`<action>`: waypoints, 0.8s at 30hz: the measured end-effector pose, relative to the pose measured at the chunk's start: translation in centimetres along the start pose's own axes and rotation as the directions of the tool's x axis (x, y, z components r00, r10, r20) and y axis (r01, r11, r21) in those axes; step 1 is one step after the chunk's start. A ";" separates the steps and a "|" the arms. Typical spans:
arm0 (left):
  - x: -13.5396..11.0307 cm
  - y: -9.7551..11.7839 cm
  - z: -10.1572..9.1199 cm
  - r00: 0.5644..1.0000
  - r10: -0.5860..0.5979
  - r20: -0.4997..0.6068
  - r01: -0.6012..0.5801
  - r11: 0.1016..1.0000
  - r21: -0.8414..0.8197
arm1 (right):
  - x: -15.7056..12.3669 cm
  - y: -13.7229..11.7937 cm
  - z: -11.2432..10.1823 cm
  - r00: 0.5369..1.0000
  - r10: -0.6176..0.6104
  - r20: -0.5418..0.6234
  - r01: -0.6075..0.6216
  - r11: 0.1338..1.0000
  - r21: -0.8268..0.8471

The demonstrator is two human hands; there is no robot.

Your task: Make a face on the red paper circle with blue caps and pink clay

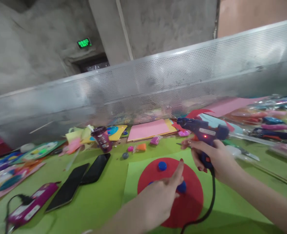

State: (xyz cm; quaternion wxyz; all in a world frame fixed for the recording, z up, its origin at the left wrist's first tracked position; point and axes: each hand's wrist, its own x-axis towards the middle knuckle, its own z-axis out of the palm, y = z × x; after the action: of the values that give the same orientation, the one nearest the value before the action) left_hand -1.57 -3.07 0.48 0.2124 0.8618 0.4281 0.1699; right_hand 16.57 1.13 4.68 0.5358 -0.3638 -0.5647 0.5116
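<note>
My right hand (217, 156) is wrapped round the handle of a dark blue glue gun (208, 131), raised above the table with its nozzle to the left. A red light glows on the gun, and a clear stick projects from its back. Beside the fingers shows a thin dark tip I cannot identify. My left hand (158, 198) is over a red paper circle (189, 208), index finger stretched out, other fingers partly hidden. One blue round piece (162, 166) lies on the circle; another blue piece (181, 187) shows right beside my left fingers. Under the circle is a light green sheet (132, 175).
Two black phones (69, 187) and a purple power strip (33, 204) lie at left. A dark cup (102, 139) stands behind them. Pink paper (148, 130) and craft packets line the back, before a perforated metal panel (158, 81). The gun's black cord (210, 208) crosses the circle's edge.
</note>
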 end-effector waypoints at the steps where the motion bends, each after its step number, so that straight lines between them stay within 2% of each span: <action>1: -0.3 0.2 -0.1 0.999 -0.019 -0.037 0.017 0.998 -0.056 | -0.1 0.0 0.3 1.000 0.004 0.005 -0.004 1.000 0.013; 3: -1.1 0.8 -0.2 0.981 -0.109 -0.163 0.081 0.982 -0.170 | -0.3 -0.1 1.0 0.999 0.033 0.003 -0.033 0.999 0.015; 5: -1.8 1.4 -0.1 0.931 -0.215 -0.297 0.134 0.954 -0.268 | -0.6 -0.2 2.1 0.997 0.079 -0.020 -0.080 0.996 -0.049; 8: -2.5 2.1 0.3 0.864 -0.222 -0.451 0.056 0.934 -0.354 | -1.5 -0.4 4.4 0.990 0.142 -0.026 -0.144 0.981 -0.133; 11: -3.1 2.4 0.6 0.828 -0.194 -0.525 -0.052 0.907 -0.418 | -2.4 -0.7 6.9 0.983 0.183 0.004 -0.181 0.977 -0.115; 14: -3.9 2.4 0.4 0.775 -0.272 -0.570 -0.093 0.844 -0.528 | -2.9 -0.8 9.2 0.959 0.280 0.042 -0.278 0.960 -0.038; 17: -4.7 1.8 0.0 0.731 -0.350 -0.586 -0.129 0.772 -0.622 | -2.9 -0.9 11.3 0.934 0.323 0.153 -0.327 0.945 0.001; 21: -6.3 0.6 -1.5 0.710 -0.385 -0.590 -0.126 0.755 -0.643 | -2.9 -0.3 12.8 0.931 0.264 0.252 -0.233 0.961 -0.146; 23: -7.7 -0.1 -3.2 0.672 -0.420 -0.610 -0.071 0.783 -0.618 | -3.3 0.6 12.2 0.923 0.176 0.341 -0.076 0.955 -0.288; 24: -8.6 -0.4 -4.4 0.651 -0.460 -0.604 -0.010 0.790 -0.613 | -3.6 1.3 11.5 0.913 0.089 0.399 0.059 0.937 -0.344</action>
State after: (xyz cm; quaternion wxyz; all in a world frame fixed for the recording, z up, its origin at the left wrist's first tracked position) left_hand -8.90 -8.85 3.03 0.2900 0.5538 0.5147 0.5868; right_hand 5.73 -4.21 3.76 0.3290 -0.3425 -0.7426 0.4722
